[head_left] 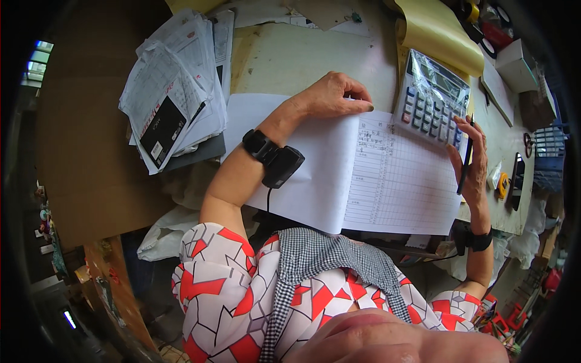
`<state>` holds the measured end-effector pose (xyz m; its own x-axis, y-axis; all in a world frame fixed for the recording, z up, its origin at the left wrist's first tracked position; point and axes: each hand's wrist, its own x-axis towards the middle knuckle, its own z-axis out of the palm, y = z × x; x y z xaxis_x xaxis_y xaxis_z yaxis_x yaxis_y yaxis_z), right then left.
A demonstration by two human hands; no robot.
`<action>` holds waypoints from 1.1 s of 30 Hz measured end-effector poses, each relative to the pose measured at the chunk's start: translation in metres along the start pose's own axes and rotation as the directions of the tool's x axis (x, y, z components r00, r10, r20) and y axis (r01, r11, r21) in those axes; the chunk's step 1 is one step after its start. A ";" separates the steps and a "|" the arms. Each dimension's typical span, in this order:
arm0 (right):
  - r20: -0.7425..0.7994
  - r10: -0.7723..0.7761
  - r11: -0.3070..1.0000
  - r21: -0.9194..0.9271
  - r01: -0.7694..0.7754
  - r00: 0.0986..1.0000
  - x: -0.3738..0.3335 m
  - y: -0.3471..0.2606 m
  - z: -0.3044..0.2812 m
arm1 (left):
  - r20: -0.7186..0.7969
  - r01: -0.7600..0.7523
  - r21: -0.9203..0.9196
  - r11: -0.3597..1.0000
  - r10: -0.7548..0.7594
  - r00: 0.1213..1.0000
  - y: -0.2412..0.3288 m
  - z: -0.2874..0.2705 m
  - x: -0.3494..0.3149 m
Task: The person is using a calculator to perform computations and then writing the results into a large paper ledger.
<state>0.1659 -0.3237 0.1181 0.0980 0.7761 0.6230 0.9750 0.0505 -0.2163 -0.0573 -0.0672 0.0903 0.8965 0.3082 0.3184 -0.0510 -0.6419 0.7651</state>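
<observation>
A ruled form book (402, 175) lies spread on the table, with handwriting near the top of its right page and a blank left page (311, 175). At the top of the fold, my left hand (333, 95) is closed, thumb and forefinger pinched at the blank page's edge. Over the right page's upper part sits a silver calculator (431, 100) in clear plastic. My right hand (475, 154) holds a dark pen (466, 160) between its fingers, and its fingertips are at the calculator's lower right keys.
Left of the book rises an untidy stack of papers (175, 91). A yellow paper pad (445, 33) with a curled cover lies behind the calculator. Farther right are a white box (517, 65), a yellow tape measure (503, 185), a dark phone-like slab (516, 181) and scissors (528, 145).
</observation>
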 end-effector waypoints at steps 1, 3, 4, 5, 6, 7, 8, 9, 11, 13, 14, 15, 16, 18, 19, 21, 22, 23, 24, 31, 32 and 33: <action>0.002 0.008 1.000 -0.002 -0.008 1.000 0.000 0.000 -0.001 | 0.003 -0.004 -0.007 1.000 0.004 1.000 -0.001 0.001 0.002; 0.007 0.021 1.000 -0.005 -0.021 1.000 -0.001 -0.001 -0.003 | 0.004 -0.012 -0.020 1.000 0.012 1.000 -0.003 0.004 0.006; 0.013 0.025 1.000 -0.004 -0.025 1.000 -0.001 -0.001 -0.003 | 0.004 -0.010 -0.022 1.000 0.010 1.000 -0.003 0.004 0.006; 0.019 0.029 1.000 -0.003 -0.029 0.999 -0.001 -0.002 -0.003 | 0.003 -0.008 -0.021 1.000 0.008 1.000 -0.005 0.005 0.006; 0.025 0.032 0.999 -0.001 -0.032 0.999 -0.001 -0.002 -0.003 | 0.002 -0.006 -0.020 1.000 0.006 1.000 -0.007 0.005 0.006; 0.030 0.030 1.000 -0.005 -0.030 0.999 -0.001 -0.002 -0.002 | 0.003 -0.003 -0.021 1.000 0.003 1.000 -0.008 0.006 0.006; 0.034 0.028 1.000 -0.008 -0.027 0.999 -0.002 -0.002 -0.001 | 0.002 0.001 -0.018 1.000 -0.001 1.000 -0.008 0.006 0.006; 0.039 0.025 1.000 -0.011 -0.025 0.999 -0.002 -0.002 -0.001 | 0.002 0.004 -0.015 1.000 -0.004 1.000 -0.008 0.006 0.006; 0.048 0.028 0.999 -0.016 -0.028 0.998 -0.002 -0.002 0.000 | 0.005 0.018 -0.017 1.000 -0.018 1.000 -0.009 0.007 0.005; 0.054 0.031 0.999 -0.017 -0.030 0.998 -0.002 -0.002 0.001 | 0.012 0.043 -0.026 0.999 -0.042 0.999 -0.008 0.007 0.004; 0.056 0.033 0.999 -0.015 -0.032 0.998 -0.003 -0.001 0.002 | 0.014 0.044 -0.024 0.999 -0.043 0.999 -0.009 0.007 0.003; 0.057 0.034 0.999 -0.013 -0.034 0.998 -0.003 0.000 0.002 | 0.017 0.045 -0.022 0.999 -0.045 0.999 -0.009 0.007 0.003; 0.057 0.036 0.999 -0.017 -0.035 0.998 -0.003 0.001 0.002 | 0.021 0.044 -0.021 0.999 -0.043 0.999 -0.009 0.007 0.004; 0.057 0.038 0.999 -0.024 -0.037 0.998 -0.005 0.001 0.002 | 0.021 0.044 -0.025 0.999 -0.043 0.999 -0.010 0.008 0.004; 0.059 0.038 0.999 -0.021 -0.037 0.998 -0.005 0.001 0.002 | 0.019 0.044 -0.027 0.999 -0.044 0.999 -0.010 0.008 0.004; 0.061 0.037 0.999 -0.013 -0.036 0.997 -0.004 0.001 0.001 | 0.016 0.037 -0.031 0.999 -0.037 0.999 -0.013 0.009 0.004; 0.062 0.034 0.999 -0.011 -0.033 0.997 -0.004 0.001 0.002 | 0.016 0.034 -0.034 0.999 -0.033 0.999 -0.014 0.009 0.004; 0.063 0.031 0.999 -0.010 -0.031 0.998 -0.005 0.002 0.002 | 0.016 0.033 -0.035 0.999 -0.033 0.999 -0.014 0.010 0.004; 0.064 0.029 1.000 -0.008 -0.028 0.998 -0.005 0.002 0.002 | 0.016 0.032 -0.035 0.999 -0.032 0.999 -0.014 0.010 0.004; 0.073 0.038 0.999 0.004 -0.039 0.997 -0.005 0.000 0.002 | 0.017 0.060 -0.026 0.998 -0.059 0.998 -0.012 0.011 0.002; 0.074 0.040 0.999 0.000 -0.040 0.996 -0.005 0.000 0.002 | 0.017 0.058 -0.027 0.998 -0.058 0.998 -0.011 0.010 0.002; 0.075 0.042 0.999 -0.003 -0.041 0.996 -0.005 0.000 0.002 | 0.017 0.056 -0.028 0.998 -0.056 0.998 -0.011 0.010 0.002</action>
<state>0.1647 -0.3262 0.1140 0.1233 0.8222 0.5557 0.9708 0.0163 -0.2394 -0.0506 -0.0666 0.0764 0.9054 0.3313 0.2654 -0.0126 -0.6039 0.7970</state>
